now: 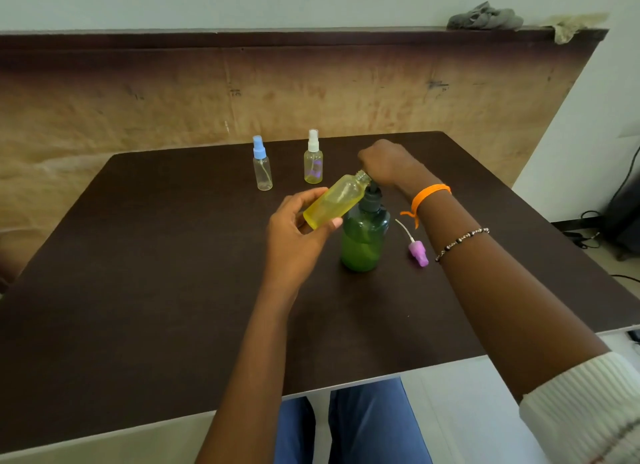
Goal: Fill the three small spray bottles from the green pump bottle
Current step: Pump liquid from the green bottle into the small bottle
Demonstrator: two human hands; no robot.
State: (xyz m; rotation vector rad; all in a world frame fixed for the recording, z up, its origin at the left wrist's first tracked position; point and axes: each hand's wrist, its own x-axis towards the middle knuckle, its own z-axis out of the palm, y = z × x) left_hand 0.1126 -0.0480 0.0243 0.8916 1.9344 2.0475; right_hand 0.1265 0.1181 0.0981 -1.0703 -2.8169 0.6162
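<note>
Left hand (298,228) grips the uncapped yellow plastic spray bottle (334,200), tilted to catch from the translucent green pump bottle (363,236); right hand (384,162), fingers curled, presses its dark pump mid-desk.

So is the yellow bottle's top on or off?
Off. The small yellow plastic bottle shows a bare threaded neck; a purple spray cap lies on the table.
</note>
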